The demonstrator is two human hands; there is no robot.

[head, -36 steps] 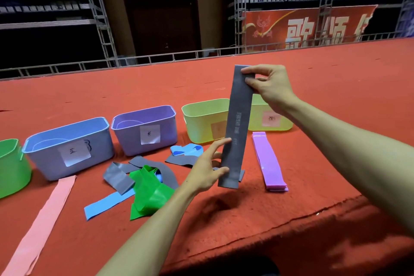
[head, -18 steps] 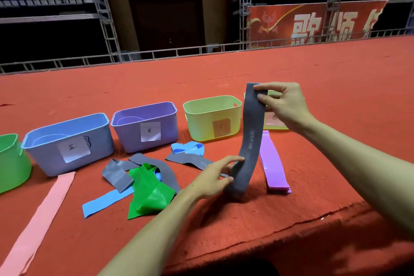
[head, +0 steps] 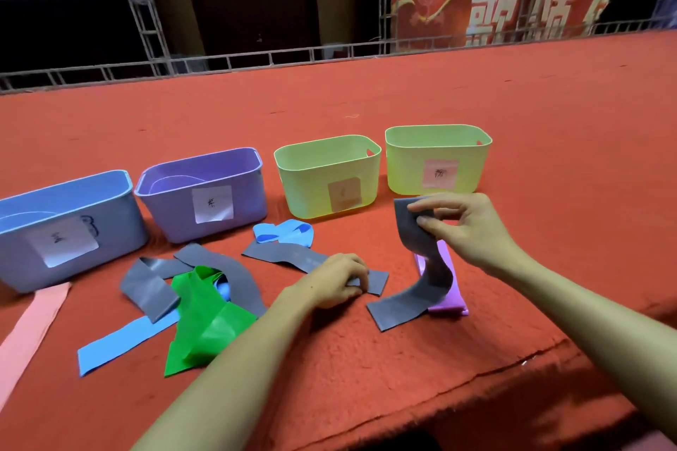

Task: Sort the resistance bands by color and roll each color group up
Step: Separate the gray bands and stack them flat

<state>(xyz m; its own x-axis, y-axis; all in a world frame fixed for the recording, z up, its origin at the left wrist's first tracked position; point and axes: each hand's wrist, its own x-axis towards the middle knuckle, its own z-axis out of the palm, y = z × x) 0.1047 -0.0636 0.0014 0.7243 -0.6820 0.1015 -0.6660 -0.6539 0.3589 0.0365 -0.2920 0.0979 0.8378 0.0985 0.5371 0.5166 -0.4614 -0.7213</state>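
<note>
Hands both busy: my right hand [head: 472,227] pinches a grey band [head: 403,308] right of centre, its tail draped on the purple band [head: 451,302]; left hand [head: 329,282] grips a second grey band [head: 285,256] mid-frame.

I see one grey band [head: 401,308] rising in an S-curve, lower end flat on the desk [head: 366,377], overlapping the folded purple band [head: 452,298], second grey band [head: 289,256] lying flat, green band [head: 208,326] crumpled over a blue strip [head: 121,342], pink band [head: 29,329] far left.

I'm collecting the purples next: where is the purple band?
Head view, right of centre: the purple band lies before the rightmost yellow-green bin, partly covered by the raised grey band pinched in the right hand.
</note>
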